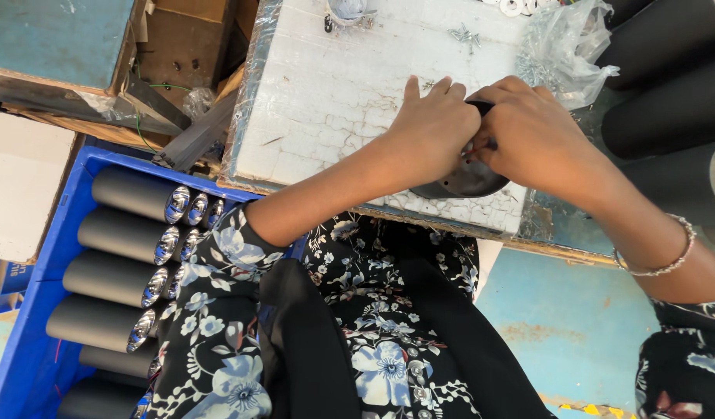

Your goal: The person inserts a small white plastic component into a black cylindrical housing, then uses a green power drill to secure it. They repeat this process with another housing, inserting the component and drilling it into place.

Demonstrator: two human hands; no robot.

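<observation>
A dark round metal disc (462,182) lies on the white cracked foam board (326,101) near its front edge. My left hand (431,128) presses down on the disc's top, fingers spread over it. My right hand (528,132) is closed around a thin dark tool (485,145) whose tip points at the disc between both hands. Most of the disc is hidden under my hands. A beaded bracelet (668,260) circles my right wrist.
A blue crate (70,233) at left holds several black cylinders with shiny metal ends (132,194). Large black tubes (668,77) lie at right. A clear plastic bag of small screws (559,46) rests on the board's far right corner. Wooden boxes stand at top left.
</observation>
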